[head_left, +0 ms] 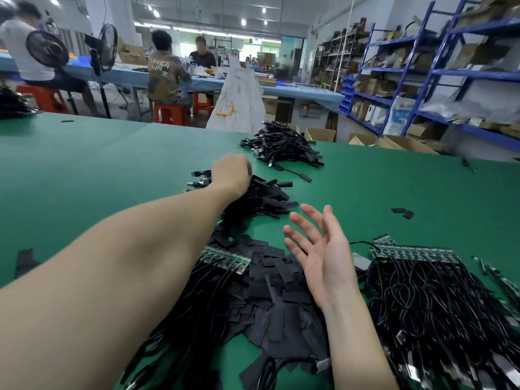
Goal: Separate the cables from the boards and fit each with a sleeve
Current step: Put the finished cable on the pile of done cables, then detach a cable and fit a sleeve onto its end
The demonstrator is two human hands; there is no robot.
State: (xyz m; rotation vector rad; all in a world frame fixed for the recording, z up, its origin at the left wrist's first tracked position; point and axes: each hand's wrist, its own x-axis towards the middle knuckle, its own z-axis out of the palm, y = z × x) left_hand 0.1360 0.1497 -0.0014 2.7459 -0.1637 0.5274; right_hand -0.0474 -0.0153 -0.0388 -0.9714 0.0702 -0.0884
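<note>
Left hand on the sleeved pile, right hand idle over loose sleeves

The left hand (232, 171) rests curled on the finished cables (264, 197) mid-counter (84, 170); whether its grip holds one I cannot tell. The right hand (323, 249) hovers spread, holding nothing. Cables look light and floppy, boards (225, 258) thin and probably fragile: best held by the board edge. Sleeves (278, 280) are flat, likely slippery. Four cable heaps, two board strips; pieces uncountable.

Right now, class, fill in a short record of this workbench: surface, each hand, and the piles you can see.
surface: green table
left hand: reaching into the middle cable pile, fingers curled down into it; grip hidden
right hand: open, palm up, holding nothing
near centre: loose black sleeves
near right: cables on green boards
far pile: finished cables
</note>
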